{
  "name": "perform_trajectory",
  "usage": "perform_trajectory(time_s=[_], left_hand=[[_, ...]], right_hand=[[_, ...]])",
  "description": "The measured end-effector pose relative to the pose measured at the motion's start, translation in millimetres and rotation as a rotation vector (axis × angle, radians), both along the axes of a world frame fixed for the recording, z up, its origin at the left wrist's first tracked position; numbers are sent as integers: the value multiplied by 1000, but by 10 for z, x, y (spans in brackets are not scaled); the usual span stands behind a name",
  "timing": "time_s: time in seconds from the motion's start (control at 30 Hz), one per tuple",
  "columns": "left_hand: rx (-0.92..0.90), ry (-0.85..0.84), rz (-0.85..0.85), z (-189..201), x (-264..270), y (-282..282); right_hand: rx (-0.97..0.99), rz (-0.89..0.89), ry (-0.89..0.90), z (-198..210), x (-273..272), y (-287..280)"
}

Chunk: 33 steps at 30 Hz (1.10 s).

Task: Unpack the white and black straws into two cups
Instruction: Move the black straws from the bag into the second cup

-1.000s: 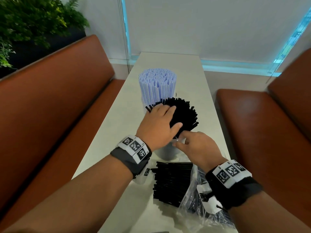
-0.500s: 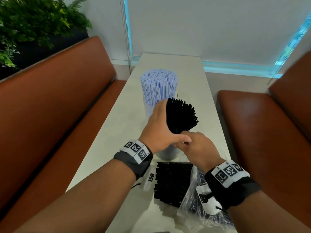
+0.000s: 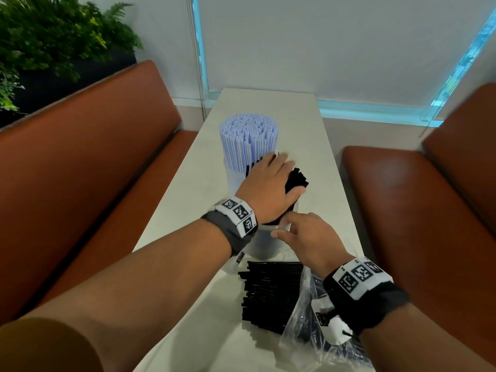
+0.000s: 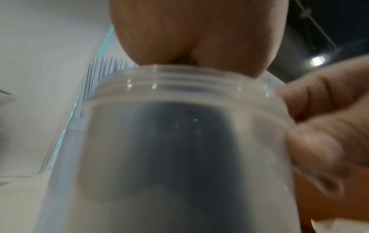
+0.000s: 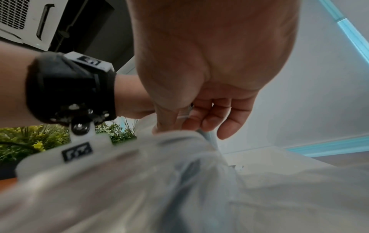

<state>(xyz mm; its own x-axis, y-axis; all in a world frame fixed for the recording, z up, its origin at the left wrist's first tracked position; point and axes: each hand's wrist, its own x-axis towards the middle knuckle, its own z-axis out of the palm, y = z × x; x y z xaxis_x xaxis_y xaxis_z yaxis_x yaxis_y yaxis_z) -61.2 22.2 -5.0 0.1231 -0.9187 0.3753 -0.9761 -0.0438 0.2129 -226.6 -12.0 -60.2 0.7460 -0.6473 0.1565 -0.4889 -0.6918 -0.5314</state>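
White straws [image 3: 248,140] stand packed in the far clear cup [image 3: 233,176]. Just nearer stands a second clear cup [image 3: 264,248] with black straws [image 3: 298,180] upright in it. My left hand [image 3: 268,185] lies palm down on the tops of those black straws, fingers stretched out flat. My right hand [image 3: 300,237] pinches that cup's rim between thumb and fingers; the left wrist view shows its fingers [image 4: 319,126] against the cup wall [image 4: 179,141]. A pile of loose black straws [image 3: 271,291] lies on the table in front of the cup.
A crumpled clear plastic bag [image 3: 303,334] lies under my right wrist, beside the loose pile. The narrow pale table [image 3: 188,189] runs between two brown benches, left [image 3: 80,170] and right [image 3: 429,216]. A green plant [image 3: 53,36] stands behind the left bench.
My left hand moved from gripping the side of the black straw bundle to lying flat on its tops, and the fanned straws now stand lower and closer together. My right hand stays at the cup rim.
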Motion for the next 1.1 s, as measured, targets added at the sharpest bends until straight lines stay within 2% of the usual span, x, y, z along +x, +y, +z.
perform_trajectory(time_s=[0.07,0.17,0.33,0.4,0.63,0.8,0.93,1.1], left_hand=[[57,-16,-5,-9,38,15],[-16,45,44,19,75,51],[3,-142,84,-7,104,99],[-36,-171,63,-3,114,90],[55,-259,51,-3,162,51],[112,-261,53,-36,212,53],[110,-165,50,94,214,128],[-88,128,38,371,162,399]], right_hand=[[4,-5,9,3,7,4],[26,-9,15,10,12,9],[26,-10,22,6,6,9],[30,-15,24,-3,4,-2],[29,-8,40,1,6,-17],[25,-7,65,37,8,-6],[11,-14,86,92,19,9],[5,-47,132,181,73,17]])
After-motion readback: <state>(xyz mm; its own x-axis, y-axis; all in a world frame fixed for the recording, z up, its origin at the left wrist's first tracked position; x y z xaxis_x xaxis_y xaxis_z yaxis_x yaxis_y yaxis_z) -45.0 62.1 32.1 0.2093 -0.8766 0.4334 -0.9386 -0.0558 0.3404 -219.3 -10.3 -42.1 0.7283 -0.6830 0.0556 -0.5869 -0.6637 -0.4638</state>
